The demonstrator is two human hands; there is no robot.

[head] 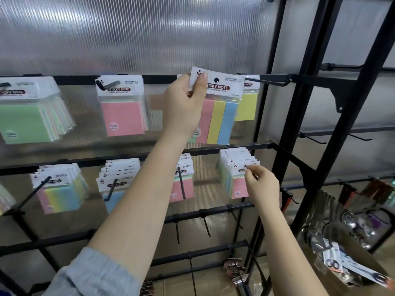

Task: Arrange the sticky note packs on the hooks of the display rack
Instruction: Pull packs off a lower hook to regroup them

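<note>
My left hand pinches the top left corner of a sticky note pack with pink, yellow and blue strips, held up at the top rail of the black display rack. Behind it hangs a yellow pack. My right hand pinches the tip of the hook at the front of several pink packs on the middle rail's right end. More packs hang on hooks: green ones and pink ones on top, rainbow ones, blue ones and pink ones in the middle.
Bare black hooks stick out from the lower rails. A long bare hook juts out at the top right. A cardboard box with packaged goods sits at the lower right, beside hanging metal items.
</note>
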